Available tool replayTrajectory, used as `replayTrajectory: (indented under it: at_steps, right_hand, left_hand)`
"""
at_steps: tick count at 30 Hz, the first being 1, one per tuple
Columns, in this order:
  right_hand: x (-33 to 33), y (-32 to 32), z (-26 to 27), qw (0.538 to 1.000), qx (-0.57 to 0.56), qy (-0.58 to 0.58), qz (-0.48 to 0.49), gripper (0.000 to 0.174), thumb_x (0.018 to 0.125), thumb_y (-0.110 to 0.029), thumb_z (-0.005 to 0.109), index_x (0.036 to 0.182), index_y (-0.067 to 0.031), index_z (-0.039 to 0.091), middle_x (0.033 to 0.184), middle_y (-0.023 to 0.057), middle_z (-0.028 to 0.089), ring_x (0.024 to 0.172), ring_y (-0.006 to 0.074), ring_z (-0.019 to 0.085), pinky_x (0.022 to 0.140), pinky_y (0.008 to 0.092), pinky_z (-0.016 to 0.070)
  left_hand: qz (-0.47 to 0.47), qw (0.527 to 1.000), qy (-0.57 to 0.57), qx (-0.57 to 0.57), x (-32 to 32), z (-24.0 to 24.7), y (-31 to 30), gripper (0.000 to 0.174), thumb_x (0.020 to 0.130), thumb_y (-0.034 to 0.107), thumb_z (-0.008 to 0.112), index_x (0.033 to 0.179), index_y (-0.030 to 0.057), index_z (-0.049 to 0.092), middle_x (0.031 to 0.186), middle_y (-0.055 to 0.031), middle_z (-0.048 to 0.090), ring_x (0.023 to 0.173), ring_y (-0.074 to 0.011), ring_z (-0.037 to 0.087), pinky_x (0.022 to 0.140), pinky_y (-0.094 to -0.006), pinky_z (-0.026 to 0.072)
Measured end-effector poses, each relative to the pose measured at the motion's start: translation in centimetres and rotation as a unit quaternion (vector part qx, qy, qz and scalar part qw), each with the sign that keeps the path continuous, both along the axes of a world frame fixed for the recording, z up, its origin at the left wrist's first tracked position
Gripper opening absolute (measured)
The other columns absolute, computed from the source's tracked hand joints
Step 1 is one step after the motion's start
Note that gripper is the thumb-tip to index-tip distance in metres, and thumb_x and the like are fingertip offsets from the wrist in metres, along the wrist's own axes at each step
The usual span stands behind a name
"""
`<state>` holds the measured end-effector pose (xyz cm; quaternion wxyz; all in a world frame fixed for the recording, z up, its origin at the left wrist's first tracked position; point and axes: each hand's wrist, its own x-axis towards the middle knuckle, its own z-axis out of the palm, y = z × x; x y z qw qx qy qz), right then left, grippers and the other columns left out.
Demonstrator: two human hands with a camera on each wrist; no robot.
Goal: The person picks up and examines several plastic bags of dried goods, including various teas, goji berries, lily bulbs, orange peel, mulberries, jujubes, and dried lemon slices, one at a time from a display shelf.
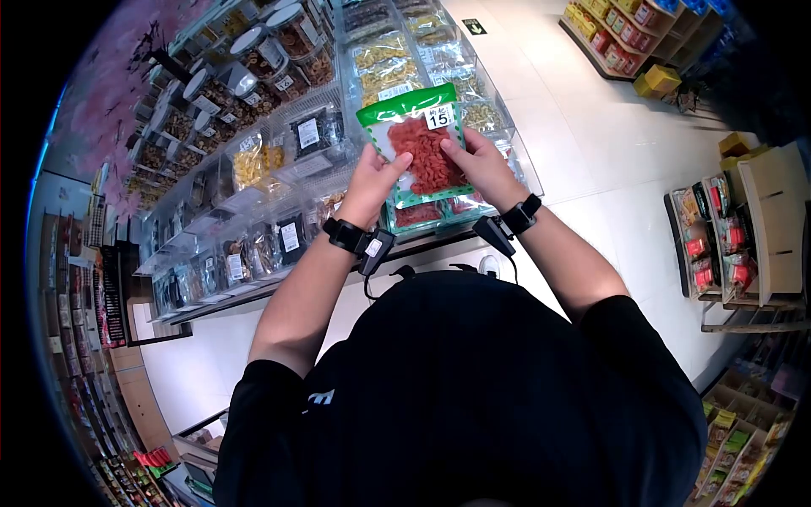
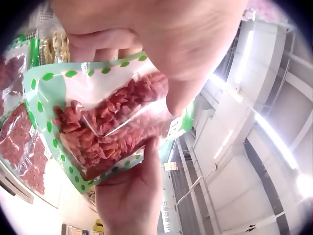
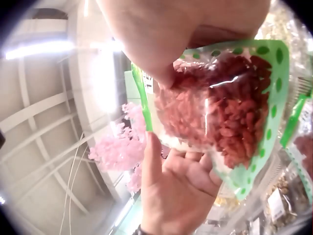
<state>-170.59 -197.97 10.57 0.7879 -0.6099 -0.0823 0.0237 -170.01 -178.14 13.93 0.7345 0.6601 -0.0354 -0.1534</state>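
Observation:
Both hands hold up a clear-fronted bag of dried red goji berries (image 1: 421,159), with a green top band and a white price sticker (image 1: 438,117) reading 15. My left hand (image 1: 372,186) grips its left edge, thumb on the front and fingers behind. On the opposite edge, my right hand (image 1: 490,171) pinches the bag the same way, its thumb over the clear front. From the left wrist, green leaf marks run along the border of the bag (image 2: 110,132). In the right wrist view, the left hand's (image 3: 183,193) fingers reach behind the bag. More red-filled bags (image 1: 418,213) lie just below it.
A display stand with clear bins (image 1: 279,173) of packed dried goods runs along the front and left. Lidded jars (image 1: 253,51) stand on its upper tier. Pale floor tiles (image 1: 574,160) stretch to the right, past a low snack rack (image 1: 718,228). Pink blossoms (image 1: 106,110) hang at upper left.

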Motion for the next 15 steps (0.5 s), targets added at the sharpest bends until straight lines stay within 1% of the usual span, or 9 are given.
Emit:
replayTrajectory:
  at_steps: [1,2,4,7,9,10,12,13,15]
  right_hand:
    - [-0.4,0.4,0.9,0.999,-0.051,-0.005,-0.011,0.03,0.093,-0.024,0.054,0.112,-0.0007,0.056,0.098,0.0028,0.063,0.088,0.0089,0.056,0.078,0.0251,0.0459]
    - [-0.8,0.7,1.8,0.994,-0.102,-0.009,-0.023,0.031,0.094,-0.025,0.053,0.111,0.0002,0.057,0.096,0.0025,0.063,0.085,0.0084,0.055,0.077,0.0248,0.0454]
    - [-1.6,1.6,2.9,0.995,-0.088,-0.021,-0.031,0.033,0.095,-0.028,0.052,0.108,0.0018,0.057,0.092,0.0021,0.063,0.083,0.0075,0.054,0.075,0.0241,0.0447]
    - [-2.4,2.4,3.5,0.996,-0.071,-0.032,-0.049,0.032,0.095,-0.028,0.05,0.108,0.0011,0.058,0.092,0.0015,0.062,0.082,0.0072,0.054,0.074,0.0242,0.045]
    - [-3.4,2.7,4.3,0.998,-0.032,-0.005,-0.051,0.031,0.096,-0.027,0.048,0.108,-0.0001,0.058,0.091,0.0013,0.062,0.081,0.0075,0.054,0.074,0.024,0.0448]
    - [-3.3,2.7,3.7,0.998,-0.033,-0.007,-0.054,0.031,0.096,-0.027,0.048,0.108,-0.0001,0.058,0.091,0.0013,0.062,0.081,0.0075,0.054,0.074,0.024,0.0448]
    - [-2.4,2.5,1.8,0.998,0.039,0.026,-0.047,0.03,0.097,-0.025,0.047,0.111,-0.0003,0.058,0.096,0.003,0.063,0.085,0.0093,0.056,0.078,0.0243,0.0447]
    - [-2.9,2.8,2.2,0.998,0.038,0.024,-0.05,0.03,0.097,-0.025,0.047,0.111,-0.0003,0.058,0.096,0.003,0.063,0.085,0.0093,0.056,0.078,0.0243,0.0447]
    - [-4.0,3.3,3.1,0.987,0.15,0.035,-0.041,0.031,0.097,-0.024,0.047,0.113,0.0001,0.056,0.103,0.0051,0.062,0.091,0.0112,0.057,0.083,0.025,0.0438]
  left_hand:
    - [-0.005,0.994,-0.055,-0.097,0.3,-1.3,0.2,0.045,0.086,0.012,0.064,0.122,0.0017,0.038,0.121,-0.0113,0.052,0.106,-0.0171,0.054,0.093,-0.0316,0.0424]
    - [-0.007,0.993,-0.062,-0.099,0.2,-1.1,0.3,0.045,0.086,0.012,0.064,0.122,0.0017,0.038,0.121,-0.0113,0.052,0.106,-0.0171,0.054,0.093,-0.0316,0.0424]
    - [0.0,0.984,-0.103,-0.146,-0.1,-0.6,0.6,0.043,0.086,0.012,0.064,0.12,0.0008,0.039,0.12,-0.0098,0.053,0.108,-0.0162,0.053,0.094,-0.031,0.0417]
    - [-0.017,0.984,-0.092,-0.153,-0.7,-0.1,1.5,0.043,0.085,0.011,0.065,0.12,0.001,0.041,0.116,-0.0079,0.057,0.106,-0.0154,0.055,0.091,-0.0306,0.0433]
    - [-0.026,0.985,-0.083,-0.148,-0.8,0.1,2.0,0.04,0.086,0.009,0.063,0.12,0.0014,0.043,0.116,-0.008,0.057,0.106,-0.0161,0.055,0.091,-0.0316,0.0441]
    - [-0.032,0.987,-0.071,-0.141,-0.9,0.2,2.2,0.037,0.088,0.008,0.061,0.12,0.0017,0.045,0.117,-0.0081,0.057,0.106,-0.0167,0.056,0.091,-0.0326,0.0449]
    - [-0.048,0.985,-0.07,-0.152,-1.4,1.0,2.3,0.035,0.087,0.008,0.061,0.118,0.0013,0.047,0.115,-0.0084,0.059,0.103,-0.0167,0.057,0.09,-0.0327,0.0455]
    - [-0.062,0.983,-0.067,-0.162,-1.5,1.3,2.3,0.033,0.087,0.009,0.062,0.117,0.001,0.05,0.113,-0.0086,0.06,0.101,-0.0167,0.058,0.089,-0.0327,0.0461]
    - [-0.053,0.986,-0.066,-0.144,-1.6,1.4,2.2,0.029,0.087,0.011,0.063,0.113,0.0011,0.053,0.11,-0.0078,0.062,0.097,-0.0149,0.059,0.086,-0.0305,0.046]
